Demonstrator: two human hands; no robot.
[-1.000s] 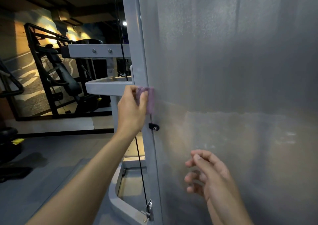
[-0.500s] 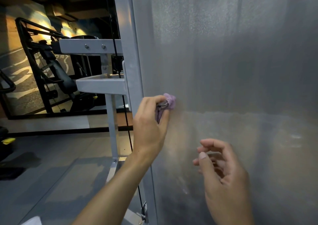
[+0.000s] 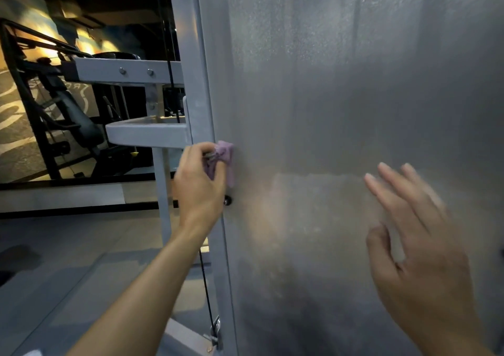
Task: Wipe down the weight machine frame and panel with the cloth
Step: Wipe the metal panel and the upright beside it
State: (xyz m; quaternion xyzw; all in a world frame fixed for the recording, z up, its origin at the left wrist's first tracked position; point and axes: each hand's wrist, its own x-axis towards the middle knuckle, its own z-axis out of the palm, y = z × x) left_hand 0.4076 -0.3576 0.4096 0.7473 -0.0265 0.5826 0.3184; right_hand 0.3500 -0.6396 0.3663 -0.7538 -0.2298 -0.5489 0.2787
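The left hand grips a bunched purple cloth and presses it where the grey frame post meets the frosted panel — a small wad suits that narrow seam, I judge. The right hand holds nothing, fingers spread and blurred near the panel — perhaps to steady it. A black knob sits just below the cloth.

The right hand is motion-blurred at its fingers; the left hand covers much of the cloth.
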